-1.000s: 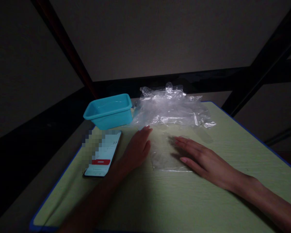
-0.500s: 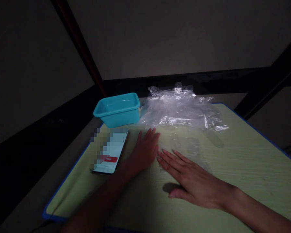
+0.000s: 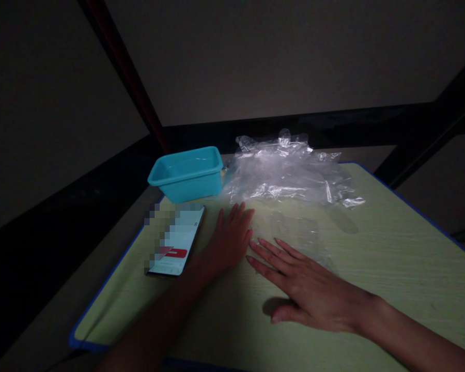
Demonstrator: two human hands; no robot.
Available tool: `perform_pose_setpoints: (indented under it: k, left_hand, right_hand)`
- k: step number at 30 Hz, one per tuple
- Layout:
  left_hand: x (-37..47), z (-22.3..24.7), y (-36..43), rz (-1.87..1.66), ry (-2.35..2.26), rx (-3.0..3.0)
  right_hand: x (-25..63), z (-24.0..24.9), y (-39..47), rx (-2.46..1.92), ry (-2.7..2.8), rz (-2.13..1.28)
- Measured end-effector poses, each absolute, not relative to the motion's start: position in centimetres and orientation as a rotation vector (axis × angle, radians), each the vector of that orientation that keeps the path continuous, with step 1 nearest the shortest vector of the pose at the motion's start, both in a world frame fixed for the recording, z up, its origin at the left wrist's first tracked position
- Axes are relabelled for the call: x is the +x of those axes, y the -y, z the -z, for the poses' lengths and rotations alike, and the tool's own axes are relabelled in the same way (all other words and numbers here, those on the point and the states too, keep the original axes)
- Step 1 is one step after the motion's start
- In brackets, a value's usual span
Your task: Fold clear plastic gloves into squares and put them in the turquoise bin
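A dim wall rises behind the pale green tabletop, which has a blue border. Between the centre and the far edge, a clear plastic piece lies flat, its outline faint against the surface. The left hand is beside its left side, fingers open and spread; the right hand reaches over its near part, fingers extended, thumb apart. Neither hand grips anything, and whether the fingertips press the film cannot be told. Such thin film probably handles best under light, flat fingers: one hand steadying an edge, the other smoothing outward, since hard dragging could crease it. A crumpled clear plastic heap lies along the far edge, right of a turquoise tub; a phone lies near the left edge.
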State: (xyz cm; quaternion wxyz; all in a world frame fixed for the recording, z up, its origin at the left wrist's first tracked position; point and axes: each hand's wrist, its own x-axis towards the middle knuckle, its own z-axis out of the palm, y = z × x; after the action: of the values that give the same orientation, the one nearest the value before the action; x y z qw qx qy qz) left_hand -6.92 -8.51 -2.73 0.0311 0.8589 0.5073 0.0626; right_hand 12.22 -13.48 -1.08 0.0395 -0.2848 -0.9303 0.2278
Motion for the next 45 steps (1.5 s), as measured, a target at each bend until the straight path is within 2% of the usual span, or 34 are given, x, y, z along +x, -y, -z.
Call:
perform_pose_setpoints:
  k: [45]
  left_hand:
    - [-7.44,2.27,8.40,-0.086,-1.618,2.717]
  right_hand:
    - [12.38,0.86,13.46,-0.830,2.911,-0.708]
